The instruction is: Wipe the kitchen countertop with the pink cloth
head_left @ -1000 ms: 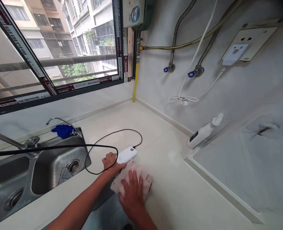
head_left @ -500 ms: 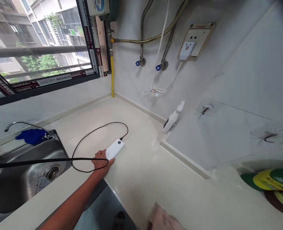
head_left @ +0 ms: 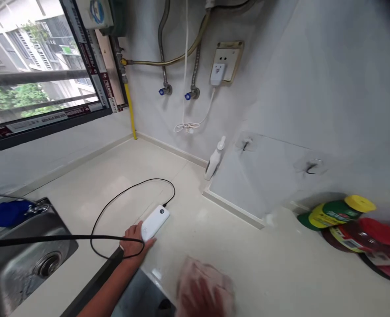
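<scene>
Two hands, left hand (head_left: pixel 133 240) touching power bank (head_left: pixel 155 222), right hand (head_left: pixel 200 299) on cloth (head_left: pixel 204 277)

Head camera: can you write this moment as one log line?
left hand: resting on white power bank | right hand: blurred, pressing pink cloth on countertop | sink: left

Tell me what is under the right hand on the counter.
A pink cloth lies under the right hand, spread on the cream countertop. The picture is blurred there; anything beneath the cloth is covered.
</scene>
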Demonstrator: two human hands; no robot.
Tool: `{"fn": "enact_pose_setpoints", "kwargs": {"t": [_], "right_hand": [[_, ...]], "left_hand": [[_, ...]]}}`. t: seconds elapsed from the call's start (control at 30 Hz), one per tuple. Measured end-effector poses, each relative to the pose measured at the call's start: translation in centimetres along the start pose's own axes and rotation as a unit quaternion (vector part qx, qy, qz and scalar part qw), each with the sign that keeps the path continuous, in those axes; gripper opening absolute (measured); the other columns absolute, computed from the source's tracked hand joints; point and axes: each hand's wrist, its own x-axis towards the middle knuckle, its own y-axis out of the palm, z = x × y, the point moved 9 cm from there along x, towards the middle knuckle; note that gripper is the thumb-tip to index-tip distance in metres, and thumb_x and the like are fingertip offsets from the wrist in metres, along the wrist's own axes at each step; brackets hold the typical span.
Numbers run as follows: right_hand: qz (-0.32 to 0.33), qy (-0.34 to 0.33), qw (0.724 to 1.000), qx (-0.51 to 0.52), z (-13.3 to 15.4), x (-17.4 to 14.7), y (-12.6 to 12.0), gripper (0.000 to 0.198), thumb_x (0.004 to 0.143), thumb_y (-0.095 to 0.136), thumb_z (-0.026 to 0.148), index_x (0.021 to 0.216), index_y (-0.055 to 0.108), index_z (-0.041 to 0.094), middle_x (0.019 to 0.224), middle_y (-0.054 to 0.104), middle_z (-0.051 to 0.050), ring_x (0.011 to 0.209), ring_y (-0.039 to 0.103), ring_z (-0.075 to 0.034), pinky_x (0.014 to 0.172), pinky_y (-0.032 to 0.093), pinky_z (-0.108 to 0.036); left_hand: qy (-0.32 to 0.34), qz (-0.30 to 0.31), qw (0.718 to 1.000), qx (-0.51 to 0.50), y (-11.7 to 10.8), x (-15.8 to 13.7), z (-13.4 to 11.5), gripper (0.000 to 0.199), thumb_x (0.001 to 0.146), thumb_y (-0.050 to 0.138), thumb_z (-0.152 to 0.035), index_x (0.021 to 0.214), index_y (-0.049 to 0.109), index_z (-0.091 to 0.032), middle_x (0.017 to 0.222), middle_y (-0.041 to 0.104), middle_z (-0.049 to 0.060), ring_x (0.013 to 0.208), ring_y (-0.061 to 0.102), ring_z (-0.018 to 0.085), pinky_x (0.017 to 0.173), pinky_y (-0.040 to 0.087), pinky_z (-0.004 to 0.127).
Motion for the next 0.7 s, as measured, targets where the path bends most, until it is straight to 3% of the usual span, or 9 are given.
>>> {"fn": "enact_pose_setpoints", "kwargs": {"t": [0.07,0.1,0.17,0.23,0.3,0.37,0.43,0.5,0.7], "right_hand": [[0.094,-0.128,0.986,0.054,4.3,3.1,0.8,0.076,0.084,0.059,0.061,0.153,0.032,0.045,0.162,0.036,0.0,0.149,0.03,-0.036,0.117,0.029,-0.066],[0.128,-0.156,0.976,0.079,5.8,4.7,0.8,0.077,0.086,0.057,0.064,0.154,0.031,0.041,0.165,0.028,-0.001,0.152,0.023,-0.034,0.119,0.027,-0.064],[0.167,-0.17,0.964,0.117,7.5,7.6,0.0,0.072,0.092,0.051,0.063,0.155,0.029,0.038,0.168,0.018,0.001,0.155,0.013,-0.028,0.123,0.021,-0.059],[0.175,-0.164,0.963,0.127,7.2,9.4,-1.0,0.061,0.096,0.047,0.058,0.153,0.032,0.04,0.168,0.021,0.005,0.155,0.014,-0.022,0.125,0.016,-0.054],[0.146,-0.094,0.982,0.067,3.6,10.1,-2.2,0.048,0.098,0.048,0.055,0.145,0.045,0.044,0.162,0.035,0.007,0.15,0.027,-0.02,0.125,0.02,-0.048],[0.091,0.041,0.994,-0.036,-2.6,9.3,-4.1,0.043,0.096,0.054,0.054,0.136,0.056,0.037,0.154,0.047,0.001,0.141,0.042,-0.024,0.12,0.031,-0.05],[0.038,0.167,0.978,-0.117,-8.5,7.1,-6.4,0.043,0.095,0.06,0.049,0.131,0.058,0.026,0.145,0.053,-0.008,0.128,0.053,-0.027,0.109,0.044,-0.053],[0.009,0.231,0.961,-0.15,-12.5,4.4,-8.3,0.04,0.096,0.06,0.044,0.129,0.058,0.021,0.137,0.056,-0.01,0.118,0.059,-0.025,0.1,0.052,-0.05],[-0.038,0.319,0.925,-0.203,-16.8,-3.2,-11.2,0.033,0.1,0.053,0.044,0.123,0.062,0.023,0.13,0.061,-0.01,0.11,0.062,-0.024,0.09,0.056,-0.049]], "left_hand": [[0.006,-0.027,1.0,-0.011,0.0,-0.9,-0.3,0.083,0.08,0.066,-0.049,0.15,0.039,-0.014,0.146,0.051,0.02,0.135,0.045,0.035,0.107,0.037,0.049],[0.01,-0.044,0.999,-0.022,-0.1,-1.5,-0.4,0.083,0.081,0.064,-0.049,0.152,0.036,-0.015,0.15,0.048,0.02,0.139,0.041,0.035,0.111,0.035,0.05],[0.033,-0.071,0.995,-0.065,-0.1,-3.2,-0.6,0.075,0.085,0.056,-0.046,0.152,0.036,-0.018,0.155,0.043,0.017,0.146,0.035,0.033,0.117,0.03,0.051],[0.076,-0.074,0.986,-0.132,0.2,-5.4,-0.8,0.065,0.091,0.046,-0.043,0.152,0.037,-0.023,0.159,0.04,0.012,0.15,0.03,0.028,0.122,0.026,0.048],[0.124,-0.061,0.97,-0.2,0.8,-8.0,-1.0,0.058,0.094,0.039,-0.044,0.149,0.042,-0.027,0.159,0.041,0.007,0.151,0.03,0.025,0.125,0.024,0.045],[0.144,-0.046,0.958,-0.242,1.7,-10.2,-0.7,0.053,0.095,0.038,-0.048,0.143,0.051,-0.029,0.156,0.045,0.005,0.15,0.032,0.024,0.125,0.026,0.045],[0.144,-0.03,0.954,-0.26,2.6,-11.8,-0.2,0.048,0.094,0.04,-0.052,0.133,0.061,-0.032,0.149,0.053,0.004,0.147,0.037,0.025,0.124,0.03,0.046],[0.144,-0.013,0.953,-0.268,3.2,-12.8,0.0,0.046,0.092,0.041,-0.055,0.123,0.068,-0.034,0.141,0.061,0.004,0.142,0.043,0.027,0.121,0.035,0.047],[0.182,0.05,0.934,-0.302,2.4,-13.7,-0.7,0.04,0.094,0.046,-0.055,0.11,0.074,-0.032,0.122,0.07,0.008,0.123,0.059,0.027,0.111,0.047,0.043]]}}
